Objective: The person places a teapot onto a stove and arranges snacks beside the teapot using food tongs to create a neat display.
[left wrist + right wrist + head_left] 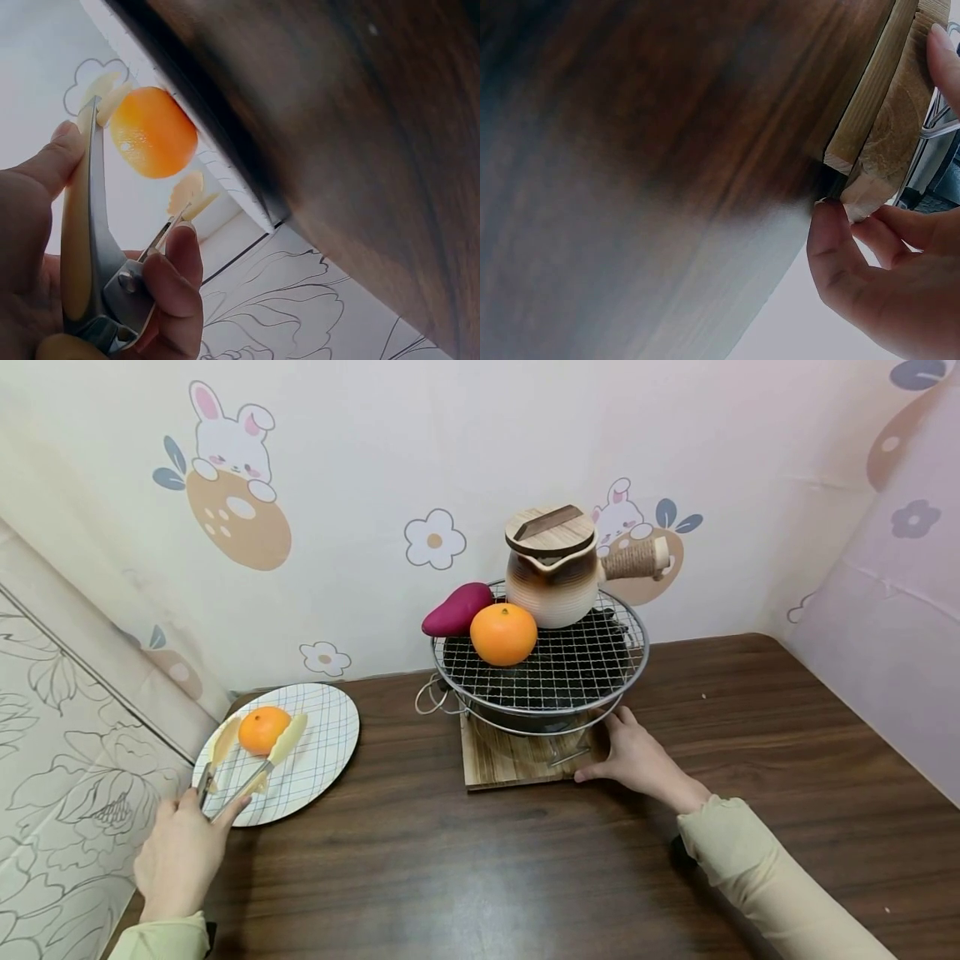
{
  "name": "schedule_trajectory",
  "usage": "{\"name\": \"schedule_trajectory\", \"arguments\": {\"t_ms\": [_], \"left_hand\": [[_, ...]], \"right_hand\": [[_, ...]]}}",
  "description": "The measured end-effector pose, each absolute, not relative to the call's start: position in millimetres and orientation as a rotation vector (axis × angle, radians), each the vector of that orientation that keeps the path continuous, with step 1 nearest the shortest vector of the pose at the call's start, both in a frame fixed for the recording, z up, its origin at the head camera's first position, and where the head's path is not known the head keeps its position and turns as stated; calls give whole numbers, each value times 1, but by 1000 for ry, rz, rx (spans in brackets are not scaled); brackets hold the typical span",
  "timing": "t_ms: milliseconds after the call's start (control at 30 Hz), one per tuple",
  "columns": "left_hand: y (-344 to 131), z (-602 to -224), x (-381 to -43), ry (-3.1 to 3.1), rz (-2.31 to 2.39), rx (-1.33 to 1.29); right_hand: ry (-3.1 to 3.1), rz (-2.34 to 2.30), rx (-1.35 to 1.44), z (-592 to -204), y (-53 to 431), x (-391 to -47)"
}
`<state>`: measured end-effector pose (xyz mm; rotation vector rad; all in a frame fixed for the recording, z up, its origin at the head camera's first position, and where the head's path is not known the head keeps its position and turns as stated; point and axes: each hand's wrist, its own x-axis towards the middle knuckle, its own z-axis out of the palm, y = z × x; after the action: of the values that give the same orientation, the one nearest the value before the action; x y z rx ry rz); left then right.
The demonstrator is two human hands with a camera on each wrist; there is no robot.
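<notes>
My left hand [180, 852] holds a pair of tongs [94, 210] with cream tips, their arms spread. The tips stand on either side of an orange [263, 731] lying on a checked white plate [333, 760]; in the left wrist view one tip is close to it, the other apart. At the centre, my right hand [641, 756] grips the right edge of a wooden board [495, 760] under a round grill. In the right wrist view, the fingers and thumb are around the corner of that board [900, 112].
On the grill's wire rack [577, 668] sit a second orange [504, 634], a purple sweet potato [459, 609] and a teapot [553, 589] with a wooden lid and wrapped side handle. A brown wooden table [465, 868] meets patterned wall coverings at the back and sides.
</notes>
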<state>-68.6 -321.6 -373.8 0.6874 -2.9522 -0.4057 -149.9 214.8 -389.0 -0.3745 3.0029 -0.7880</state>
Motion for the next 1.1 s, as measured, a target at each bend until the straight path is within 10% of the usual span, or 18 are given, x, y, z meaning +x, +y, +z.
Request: {"name": "schedule_trajectory", "arguments": {"t_ms": [1100], "left_hand": [[-313, -384, -72, -2871, -381, 579]], "right_hand": [[3009, -787, -379, -389, 215, -150]]}}
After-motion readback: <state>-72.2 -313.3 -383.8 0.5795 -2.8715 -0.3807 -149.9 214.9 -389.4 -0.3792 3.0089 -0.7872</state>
